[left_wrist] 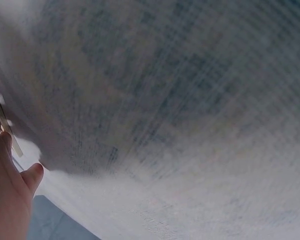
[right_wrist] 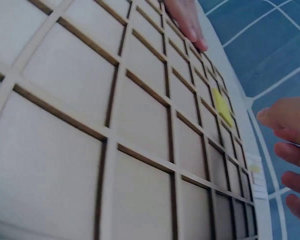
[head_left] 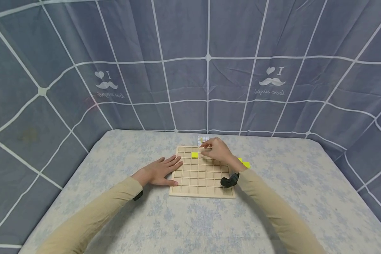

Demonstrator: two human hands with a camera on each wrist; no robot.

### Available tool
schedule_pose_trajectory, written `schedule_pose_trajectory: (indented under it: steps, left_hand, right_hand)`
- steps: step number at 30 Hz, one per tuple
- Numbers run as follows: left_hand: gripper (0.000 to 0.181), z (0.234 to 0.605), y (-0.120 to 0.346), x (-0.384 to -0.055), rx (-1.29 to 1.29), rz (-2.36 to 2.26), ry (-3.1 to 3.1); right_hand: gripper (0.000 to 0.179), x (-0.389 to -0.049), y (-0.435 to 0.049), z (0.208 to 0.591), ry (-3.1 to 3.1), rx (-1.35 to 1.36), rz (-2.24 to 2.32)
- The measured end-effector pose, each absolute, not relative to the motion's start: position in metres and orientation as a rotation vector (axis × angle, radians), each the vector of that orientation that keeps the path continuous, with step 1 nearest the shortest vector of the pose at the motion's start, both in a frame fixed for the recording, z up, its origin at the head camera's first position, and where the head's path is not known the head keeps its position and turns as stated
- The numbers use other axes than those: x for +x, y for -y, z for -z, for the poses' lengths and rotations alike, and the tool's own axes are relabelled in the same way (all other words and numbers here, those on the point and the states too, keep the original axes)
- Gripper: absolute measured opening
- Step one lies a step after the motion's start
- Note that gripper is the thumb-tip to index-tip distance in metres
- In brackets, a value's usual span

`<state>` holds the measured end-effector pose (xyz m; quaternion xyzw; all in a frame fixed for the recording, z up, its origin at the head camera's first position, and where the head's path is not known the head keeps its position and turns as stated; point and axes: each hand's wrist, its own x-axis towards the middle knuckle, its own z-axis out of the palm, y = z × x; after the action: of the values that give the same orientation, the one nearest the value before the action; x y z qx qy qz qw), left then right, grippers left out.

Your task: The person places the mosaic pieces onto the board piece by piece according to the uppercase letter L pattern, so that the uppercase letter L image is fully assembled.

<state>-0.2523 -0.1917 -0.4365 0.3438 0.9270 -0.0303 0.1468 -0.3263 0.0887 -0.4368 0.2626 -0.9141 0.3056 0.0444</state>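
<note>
Loosely curling the right hand [head_left: 218, 150] above the board [head_left: 193, 194], with thumb and fingers parted, visibly gripping nothing; cut off by the right wrist view's edge. Resting the left hand [head_left: 160, 171] flat across the board's left rim. Just beside the right fingertips, flat in a square wooden cell, a yellow tile [head_left: 194, 155]. Behind, a card [head_left: 200, 141], partly hidden. Rightward, more yellow tiles [head_left: 246, 164], partly behind the sleeve [head_left: 273, 201]. Beneath, floral cloth [head_left: 165, 218]; beyond, a creased curtain [head_left: 184, 81].

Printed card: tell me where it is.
In the head view, the printed card lies slightly right of centre, beyond the far edge of the wooden board, near the right hand.
</note>
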Motion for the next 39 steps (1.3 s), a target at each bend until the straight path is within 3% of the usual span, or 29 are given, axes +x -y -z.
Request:
schedule_pose_trajectory:
  steps: [16,39]
  left_hand:
    - [0.088,0.436,0.192,-0.249,1.022,0.041,-2.676]
    - [0.087,0.430,0.191,-0.246,0.996,0.026,-2.668]
  right_hand:
    - [0.032,-0.317,-0.138,0.418,2.773,0.689,-0.893]
    - [0.036,-0.297,-0.233,0.434,2.855,0.602,-0.905]
